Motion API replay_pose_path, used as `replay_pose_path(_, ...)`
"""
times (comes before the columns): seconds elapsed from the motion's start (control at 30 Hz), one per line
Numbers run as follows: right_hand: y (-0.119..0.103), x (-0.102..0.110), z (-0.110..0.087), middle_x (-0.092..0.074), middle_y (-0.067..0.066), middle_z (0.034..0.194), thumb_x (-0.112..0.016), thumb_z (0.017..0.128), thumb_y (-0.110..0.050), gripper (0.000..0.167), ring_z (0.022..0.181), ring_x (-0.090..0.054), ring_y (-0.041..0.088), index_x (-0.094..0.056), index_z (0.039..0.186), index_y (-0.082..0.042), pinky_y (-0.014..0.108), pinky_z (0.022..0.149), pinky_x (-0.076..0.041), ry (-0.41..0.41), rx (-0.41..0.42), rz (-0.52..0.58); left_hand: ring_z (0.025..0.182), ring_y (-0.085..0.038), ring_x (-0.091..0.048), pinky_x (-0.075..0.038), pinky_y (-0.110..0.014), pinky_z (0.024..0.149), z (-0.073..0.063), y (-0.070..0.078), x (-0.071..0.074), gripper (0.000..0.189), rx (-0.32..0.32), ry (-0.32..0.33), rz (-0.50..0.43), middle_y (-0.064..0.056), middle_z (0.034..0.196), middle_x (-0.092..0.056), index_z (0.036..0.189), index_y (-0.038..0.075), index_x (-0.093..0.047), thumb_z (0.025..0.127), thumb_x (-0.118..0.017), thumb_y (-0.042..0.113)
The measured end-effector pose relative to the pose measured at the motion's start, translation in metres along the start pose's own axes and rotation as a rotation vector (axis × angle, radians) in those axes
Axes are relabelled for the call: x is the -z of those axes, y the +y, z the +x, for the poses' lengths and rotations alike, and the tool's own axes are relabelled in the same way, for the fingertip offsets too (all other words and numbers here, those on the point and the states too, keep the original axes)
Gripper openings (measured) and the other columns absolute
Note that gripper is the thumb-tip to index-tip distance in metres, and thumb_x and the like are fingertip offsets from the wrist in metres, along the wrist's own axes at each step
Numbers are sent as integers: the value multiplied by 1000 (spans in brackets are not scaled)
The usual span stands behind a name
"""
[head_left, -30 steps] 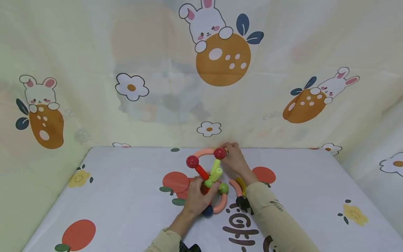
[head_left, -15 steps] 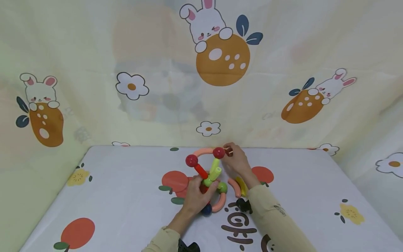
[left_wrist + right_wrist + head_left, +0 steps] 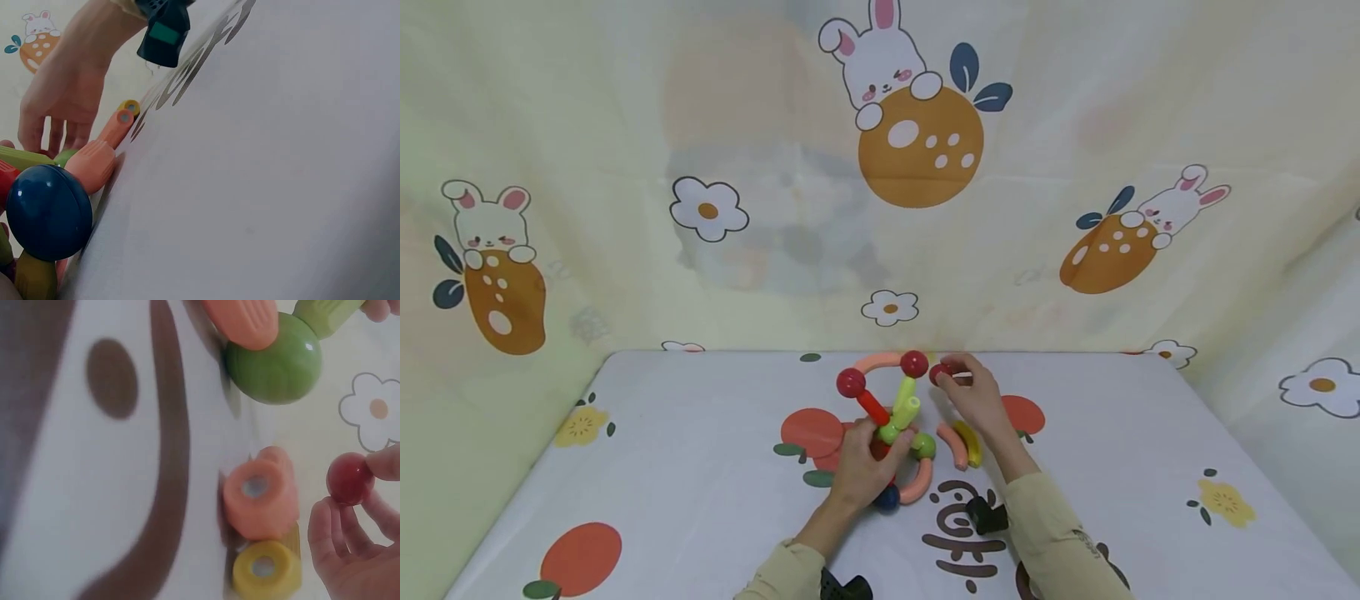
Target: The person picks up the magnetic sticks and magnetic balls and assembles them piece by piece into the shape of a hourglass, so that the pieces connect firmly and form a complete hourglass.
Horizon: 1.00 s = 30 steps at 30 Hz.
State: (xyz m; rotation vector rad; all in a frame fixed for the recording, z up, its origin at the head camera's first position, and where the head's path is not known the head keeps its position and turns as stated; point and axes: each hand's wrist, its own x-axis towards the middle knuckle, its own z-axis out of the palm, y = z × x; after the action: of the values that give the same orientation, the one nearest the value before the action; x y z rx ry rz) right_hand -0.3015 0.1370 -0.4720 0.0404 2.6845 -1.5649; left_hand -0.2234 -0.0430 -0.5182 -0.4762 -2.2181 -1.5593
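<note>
Near the back of the table, my left hand grips the lower part of a toy structure built from balls and rods. It has a red rod, light green rods, a green ball, a blue ball and a curved peach rod. Two red balls joined by another curved peach rod top it. To its right, my right hand pinches a separate small red ball between thumb and fingers, apart from the structure.
Beside the structure lie a loose curved peach rod and a curved yellow rod, side by side. A printed curtain hangs along the table's back edge. The white tablecloth carries printed fruit and lettering. Dark wrist devices sit at both wrists.
My right hand has drawn slightly back from the structure's upper right, bringing the small red ball into plain view. My left hand keeps its grip on the structure.
</note>
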Motion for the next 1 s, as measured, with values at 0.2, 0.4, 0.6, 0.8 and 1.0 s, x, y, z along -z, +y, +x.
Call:
replay_pose_path(0.2, 4, 5, -6, -55, 7, 122, -57, 92, -30, 40, 103, -56, 25, -51, 129, -17, 35, 83, -52, 11, 0, 56, 85, -9, -58, -50, -24, 73, -1, 0, 0, 21, 1, -10, 7, 5, 92, -69, 104, 19, -65, 89, -63, 33)
replay_pose_path(0.4, 2, 8, -14, -57, 7, 121, -59, 92, -31, 38, 100, -56, 26, -52, 126, -16, 39, 84, -52, 25, 20, 131, 84, -8, -59, -51, -24, 72, -1, 1, -1, 21, -17, -13, 3, 5, 91, -70, 105, 18, -63, 89, -63, 31)
replay_pose_path(0.6, -4, 14, -22, -55, 6, 122, -60, 92, -32, 38, 101, -55, 22, -51, 125, -15, 40, 87, -52, 22, 65, 159, 84, -9, -59, -51, -24, 71, 0, 1, 0, 20, -31, -12, 2, 4, 92, -70, 105, 18, -63, 89, -63, 31)
replay_pose_path(0.8, -12, 21, -30, -55, 5, 121, -61, 91, -30, 36, 102, -56, 22, -52, 123, -15, 40, 87, -53, 14, 96, 182, 86, -8, -60, -51, -25, 73, -1, 0, 0, 19, -44, -9, -10, 5, 93, -70, 106, 19, -63, 90, -63, 30)
replay_pose_path(1.0, -17, 28, -40, -55, 4, 121, -62, 91, -33, 39, 108, -55, 24, -50, 125, -16, 25, 83, -52, -8, 145, 172, 87, -9, -60, -52, -26, 76, -1, 1, 0, 19, -45, -14, -21, 6, 93, -70, 106, 19, -63, 90, -63, 29)
